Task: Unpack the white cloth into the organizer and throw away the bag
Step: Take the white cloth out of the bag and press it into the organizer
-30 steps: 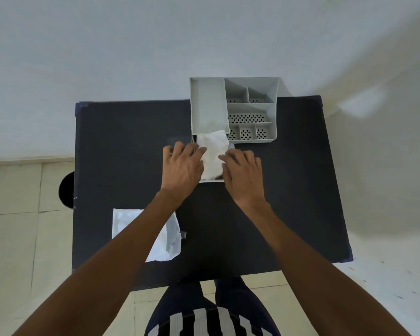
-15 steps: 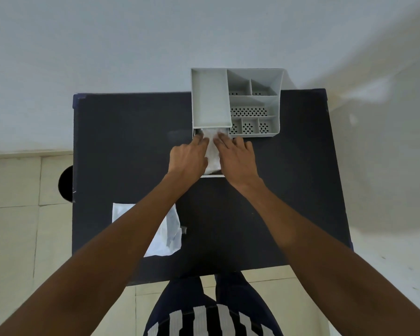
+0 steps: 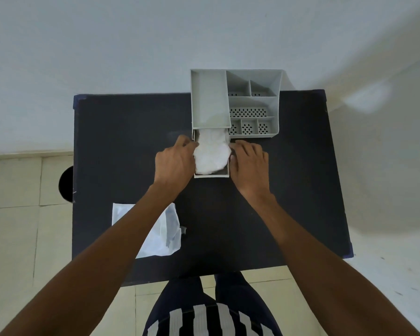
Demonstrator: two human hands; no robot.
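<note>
The grey organizer (image 3: 252,103) stands at the far edge of the black table (image 3: 121,146). Its drawer (image 3: 212,176) is pulled out toward me, and the white cloth (image 3: 211,154) lies bunched inside it, its far end under the organizer's top tray. My left hand (image 3: 174,164) rests against the drawer's left side, fingers curled beside the cloth. On the drawer's right side sits my right hand (image 3: 250,166), with fingertips at the rim. Neither hand holds the cloth. The empty clear plastic bag (image 3: 165,236) lies flat on the table's near left, partly hidden by my left forearm.
A dark round object (image 3: 67,184) shows on the tiled floor just off the table's left edge. A pale wall rises behind the organizer. My legs and a striped garment are at the table's near edge.
Both hands had been pressing on the cloth; they have moved apart to the drawer's sides. The cloth now sits uncovered, lower in the drawer.
</note>
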